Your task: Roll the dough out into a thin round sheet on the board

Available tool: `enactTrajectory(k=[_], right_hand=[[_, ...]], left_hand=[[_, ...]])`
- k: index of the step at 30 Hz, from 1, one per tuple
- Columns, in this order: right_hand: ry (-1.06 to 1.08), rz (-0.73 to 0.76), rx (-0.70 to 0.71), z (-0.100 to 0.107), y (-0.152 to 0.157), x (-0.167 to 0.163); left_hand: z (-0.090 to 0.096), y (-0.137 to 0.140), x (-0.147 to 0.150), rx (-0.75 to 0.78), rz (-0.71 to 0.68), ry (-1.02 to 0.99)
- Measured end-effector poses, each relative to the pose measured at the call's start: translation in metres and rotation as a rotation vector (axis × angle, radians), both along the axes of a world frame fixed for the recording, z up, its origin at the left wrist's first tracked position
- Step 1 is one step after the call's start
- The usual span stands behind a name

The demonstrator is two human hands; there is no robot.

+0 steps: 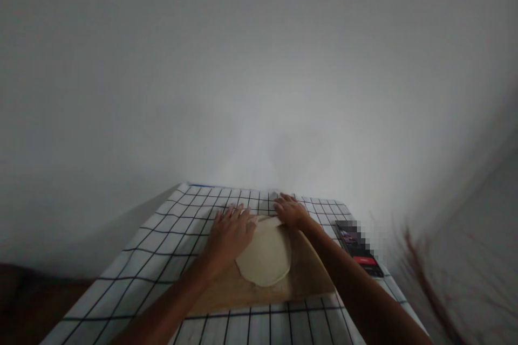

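Note:
A flat, round sheet of pale dough (265, 256) lies on a wooden board (309, 275). My left hand (232, 228) rests at the dough's far left edge, its fingers stretched out and apart, pointing away from me. Across from it, my right hand (292, 211) reaches over the far right edge of the dough and board, palm down with fingers extended. Between the two hands a narrow brownish strip shows at the dough's far side; I cannot tell whether it is board or a separate piece. What lies under both palms is hidden.
A white cloth with a black grid (162, 237) covers the table. Near its right edge lies a phone (364, 259) with a lit screen, partly pixelated. A pale wall (259, 75) rises behind the table. Dry, thin branches (424, 275) stand to the right.

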State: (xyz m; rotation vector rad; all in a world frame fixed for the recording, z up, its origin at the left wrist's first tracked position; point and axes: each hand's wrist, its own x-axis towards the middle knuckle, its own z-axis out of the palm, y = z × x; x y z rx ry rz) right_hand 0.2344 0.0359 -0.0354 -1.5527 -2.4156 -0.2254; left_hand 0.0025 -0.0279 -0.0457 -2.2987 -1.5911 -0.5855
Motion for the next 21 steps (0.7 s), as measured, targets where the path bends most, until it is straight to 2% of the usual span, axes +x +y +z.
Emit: enactTrajectory(k=[6, 10, 15, 18, 21], right_hand=[[0.142, 0.004, 0.065, -0.007, -0.079, 0.013], [0.337, 0.019, 0.129, -0.018, -0.137, 0.016], [0.336, 0.033, 0.108, -0.03, -0.203, 0.019], [0.282, -0.035, 0.066, -0.03, -0.218, 0.019], [0.227, -0.06, 0.04, -0.023, -0.202, 0.017]], left_hand=[[-0.01, -0.035, 0.0, 0.176, -0.15, 0.027], [-0.017, -0.065, -0.009, 0.185, -0.278, 0.094], [-0.02, -0.109, -0.024, 0.18, -0.358, 0.111], [-0.016, -0.119, -0.03, 0.166, -0.398, 0.101], [-0.014, -0.103, -0.029, 0.126, -0.405, 0.071]])
